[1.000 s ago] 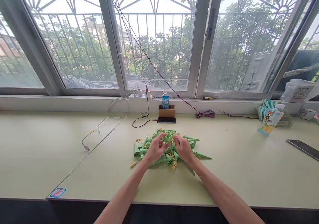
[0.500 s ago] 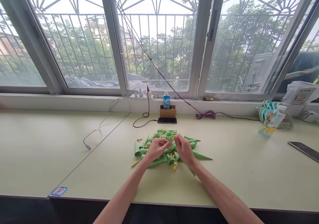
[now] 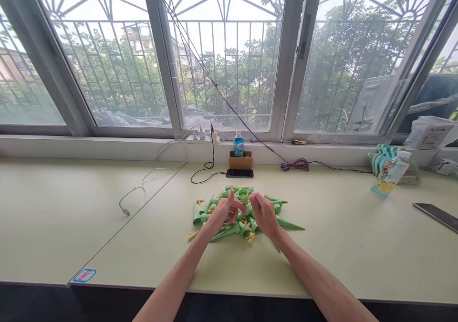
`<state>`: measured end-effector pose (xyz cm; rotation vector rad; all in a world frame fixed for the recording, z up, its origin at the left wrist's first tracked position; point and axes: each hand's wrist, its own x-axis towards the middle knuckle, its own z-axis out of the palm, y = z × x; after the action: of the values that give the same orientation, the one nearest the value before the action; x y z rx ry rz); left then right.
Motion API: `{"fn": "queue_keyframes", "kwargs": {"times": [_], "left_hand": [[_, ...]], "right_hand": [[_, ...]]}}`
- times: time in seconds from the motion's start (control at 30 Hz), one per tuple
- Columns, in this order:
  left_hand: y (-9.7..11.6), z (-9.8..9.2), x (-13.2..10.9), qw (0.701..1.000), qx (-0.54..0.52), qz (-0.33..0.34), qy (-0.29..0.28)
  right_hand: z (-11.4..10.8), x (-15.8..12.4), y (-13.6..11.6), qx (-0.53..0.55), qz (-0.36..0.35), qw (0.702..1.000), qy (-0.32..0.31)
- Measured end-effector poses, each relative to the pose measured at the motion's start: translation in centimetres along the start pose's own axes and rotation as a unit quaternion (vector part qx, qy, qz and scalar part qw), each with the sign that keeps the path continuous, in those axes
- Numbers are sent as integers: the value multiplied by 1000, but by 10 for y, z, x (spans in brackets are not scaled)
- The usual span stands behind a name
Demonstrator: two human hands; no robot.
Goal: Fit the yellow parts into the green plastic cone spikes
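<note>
A pile of green plastic cones (image 3: pixel 290 225) mixed with small yellow pieces (image 3: pixel 193 235) lies on the pale green table (image 3: pixel 322 260) in front of me. Both hands are over the pile. My left hand (image 3: pixel 222 213) has its forefinger lifted, while thumb and lower fingers close on an upright green cone (image 3: pixel 243 196) whose open round end faces up. My right hand (image 3: pixel 264 213) is just right of that cone, fingertips pinched together near its rim. What they pinch is too small to make out.
Behind the pile a dark phone (image 3: pixel 239 173) lies before a cardboard stand (image 3: pixel 240 160) and a small bottle (image 3: pixel 238 144). A grey cable (image 3: pixel 133 194) trails at left, red and black wires (image 3: pixel 295 164) at right. Farther right are a tilted drink bottle (image 3: pixel 388 175) and a dark flat device (image 3: pixel 434 214).
My left forefinger has lifted off the cone and now points up. Both hands stay over the pile; the right hand has barely moved.
</note>
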<state>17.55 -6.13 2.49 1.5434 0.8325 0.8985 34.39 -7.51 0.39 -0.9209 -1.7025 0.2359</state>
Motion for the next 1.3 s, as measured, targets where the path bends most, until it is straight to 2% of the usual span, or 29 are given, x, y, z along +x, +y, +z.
{"fn": "queue_keyframes", "kwargs": {"times": [0.37, 0.87, 1.3], "left_hand": [[6, 3, -3, 1000, 14, -23, 2], [2, 1, -4, 999, -12, -26, -26], [7, 2, -5, 999, 27, 20, -8]], "right_hand": [[-1, 0, -3, 19, -39, 999, -15], [-3, 0, 4, 4, -12, 1000, -21], [-1, 0, 8, -21, -1, 1000, -9]]}}
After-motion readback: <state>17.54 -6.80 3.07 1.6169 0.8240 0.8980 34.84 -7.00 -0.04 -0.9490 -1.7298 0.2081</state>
